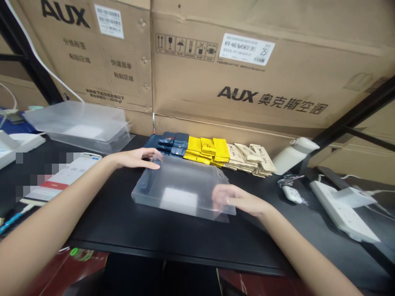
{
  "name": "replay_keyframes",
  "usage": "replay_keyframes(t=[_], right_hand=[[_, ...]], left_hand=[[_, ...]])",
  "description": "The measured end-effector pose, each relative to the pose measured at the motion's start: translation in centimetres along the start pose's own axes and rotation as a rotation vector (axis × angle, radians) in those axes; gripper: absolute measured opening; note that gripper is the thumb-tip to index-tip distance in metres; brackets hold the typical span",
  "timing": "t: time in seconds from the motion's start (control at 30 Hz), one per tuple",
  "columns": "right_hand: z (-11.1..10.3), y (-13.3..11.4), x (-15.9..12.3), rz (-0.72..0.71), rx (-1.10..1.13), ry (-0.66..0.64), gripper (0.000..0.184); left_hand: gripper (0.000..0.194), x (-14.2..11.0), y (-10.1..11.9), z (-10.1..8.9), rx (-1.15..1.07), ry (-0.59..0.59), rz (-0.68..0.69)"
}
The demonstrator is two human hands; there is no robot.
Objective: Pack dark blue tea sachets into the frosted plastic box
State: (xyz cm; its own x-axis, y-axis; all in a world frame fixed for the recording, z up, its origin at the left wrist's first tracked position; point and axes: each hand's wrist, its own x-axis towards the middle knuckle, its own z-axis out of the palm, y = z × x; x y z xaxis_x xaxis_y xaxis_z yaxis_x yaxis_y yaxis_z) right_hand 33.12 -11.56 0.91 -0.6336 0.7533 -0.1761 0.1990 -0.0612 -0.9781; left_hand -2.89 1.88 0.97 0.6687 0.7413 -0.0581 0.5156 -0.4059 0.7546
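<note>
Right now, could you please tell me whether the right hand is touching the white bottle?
Apart: the head view plainly shows black tabletop between the right hand and the white bottle.

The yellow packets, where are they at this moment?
In the head view, the yellow packets lie near the middle, behind the clear box, between blue packets on the left and beige ones on the right.

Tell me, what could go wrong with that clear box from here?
The clear box looks thin, so the right hand might crease the loose flaps at its end. The left hand is near the stacked blue packets, so a bump could perhaps topple them.
</note>
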Motion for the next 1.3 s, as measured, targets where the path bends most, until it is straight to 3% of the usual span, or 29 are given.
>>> replay_keyframes(t=[0.07,0.13,0.2,0.27,0.4,0.47,0.57,0.7,0.9,1.3], right_hand=[[-0.4,0.2,0.0,0.02,-0.025,0.074,0.032],[-0.9,0.4,0.0,0.044,-0.044,0.201,0.034],[-1.4,0.7,0.0,0.056,-0.044,0.33,0.034],[-1.8,0.9,0.1,0.052,-0.035,0.401,0.033],[-2.0,1.4,0.3,0.046,-0.031,0.412,0.034],[-1.9,1.4,0.3,0.044,-0.028,0.393,0.035],[-1.7,1.3,0.3,0.053,-0.025,0.366,0.035],[-1.6,1.1,0.3,0.064,-0.03,0.356,0.037],[-1.5,1.0,0.3,0.065,-0.029,0.347,0.038],[-1.6,1.2,0.3,0.054,-0.04,0.338,0.035]], left_hand=[[0.05,0.4,-0.3,0.3,-0.035,0.126,-0.011],[0.051,0.9,-0.9,0.4,-0.031,0.362,-0.019],[0.048,1.2,-1.6,0.4,0.096,0.618,-0.04],[0.045,1.3,-2.3,0.3,0.301,0.726,-0.061],[0.06,1.4,-3.6,0.5,0.613,0.557,-0.121],[0.066,1.5,-4.2,0.8,0.669,0.459,-0.175],[0.069,1.5,-4.6,1.1,0.691,0.42,-0.269],[0.071,1.3,-4.2,0.8,0.721,0.439,-0.323],[0.071,1.4,-3.6,0.5,0.732,0.512,-0.258],[0.056,0.8,-2.1,0.4,0.705,0.646,-0.35]])
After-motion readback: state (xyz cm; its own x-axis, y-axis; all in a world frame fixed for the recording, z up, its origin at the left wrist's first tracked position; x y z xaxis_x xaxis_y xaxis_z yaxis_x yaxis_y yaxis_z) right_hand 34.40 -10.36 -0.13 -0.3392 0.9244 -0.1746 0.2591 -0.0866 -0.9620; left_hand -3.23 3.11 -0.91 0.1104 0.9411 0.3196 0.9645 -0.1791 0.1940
